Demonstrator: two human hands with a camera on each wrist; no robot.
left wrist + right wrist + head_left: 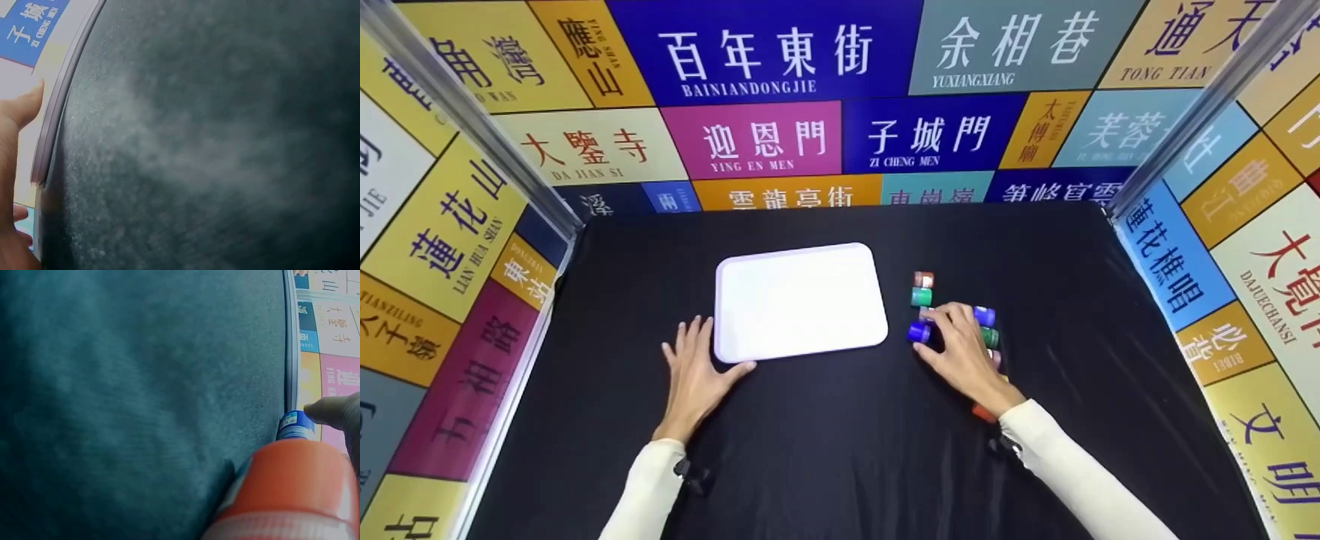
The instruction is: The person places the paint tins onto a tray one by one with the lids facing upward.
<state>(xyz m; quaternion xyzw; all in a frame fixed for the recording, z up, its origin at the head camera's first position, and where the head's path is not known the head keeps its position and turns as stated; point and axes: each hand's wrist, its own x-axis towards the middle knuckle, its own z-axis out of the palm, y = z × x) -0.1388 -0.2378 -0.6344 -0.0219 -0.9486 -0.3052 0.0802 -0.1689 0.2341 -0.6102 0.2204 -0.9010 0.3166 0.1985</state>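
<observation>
The setting was a purpose-built recording booth, not a home or shop. A table covered in plain black cloth (840,450) was enclosed on three sides by upright panels printed with coloured Chinese street-name signs (780,135). Bare aluminium corner posts (472,120) joined the panels. A white rectangular plastic tray (799,300) lay staged centrally.

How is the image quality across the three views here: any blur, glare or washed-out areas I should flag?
Head view: sharp overall, but the white tray is overexposed and shows no surface detail. Left wrist view: the black cloth is soft, with a hazy pale patch across it. Right wrist view: the orange-capped jar is too close to be in focus, the blue-capped jar behind it somewhat clearer.
</observation>
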